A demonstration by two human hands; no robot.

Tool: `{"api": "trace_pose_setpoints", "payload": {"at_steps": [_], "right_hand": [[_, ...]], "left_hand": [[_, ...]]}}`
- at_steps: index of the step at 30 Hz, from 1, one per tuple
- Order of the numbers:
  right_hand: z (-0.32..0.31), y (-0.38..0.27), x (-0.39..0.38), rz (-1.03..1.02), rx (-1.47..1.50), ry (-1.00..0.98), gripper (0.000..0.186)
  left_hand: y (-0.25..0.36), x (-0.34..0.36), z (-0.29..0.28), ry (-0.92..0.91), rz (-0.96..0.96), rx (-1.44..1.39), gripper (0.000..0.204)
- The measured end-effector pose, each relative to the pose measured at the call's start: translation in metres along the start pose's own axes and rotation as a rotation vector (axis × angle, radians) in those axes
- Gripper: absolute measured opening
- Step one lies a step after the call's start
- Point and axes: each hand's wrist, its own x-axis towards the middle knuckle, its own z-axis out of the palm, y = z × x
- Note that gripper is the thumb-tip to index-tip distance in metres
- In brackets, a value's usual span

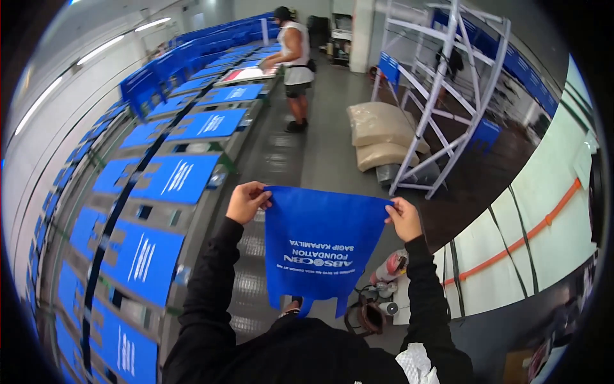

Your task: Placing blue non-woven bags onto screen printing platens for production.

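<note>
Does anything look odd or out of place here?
The blue bag, held at two corners by the left hand and right hand, looks upside down: its white print is inverted and its handle end hangs lowest. Nothing looks clearly spilled or damaged.

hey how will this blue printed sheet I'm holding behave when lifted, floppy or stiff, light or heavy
Probably light: your left hand and right hand just pinch the blue printed sheet by two corners. Likely fairly floppy, as it looks thin, and its narrow strips may swing.
</note>
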Motion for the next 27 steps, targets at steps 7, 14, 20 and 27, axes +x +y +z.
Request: {"api": "trace_pose_setpoints", "payload": {"at_steps": [7,14,20,27], "right_hand": [[-0.039,0.055,0.154,0.018,0.071,0.026,0.021],[-0.140,0.088,0.245,0.052,-0.041,0.309,0.009],[-0.241,0.134,0.308,0.107,-0.140,0.492,0.008],[-0.409,0.164,0.364,0.042,-0.243,0.663,0.003]], "left_hand": [[-0.046,0.234,0.042,-0.127,0.005,0.027,0.009],[-0.051,0.424,0.154,-0.333,0.052,-0.049,0.011],[-0.055,0.534,0.274,-0.532,0.181,0.010,0.015],[-0.036,0.644,0.453,-0.733,0.081,-0.034,0.017]]}}
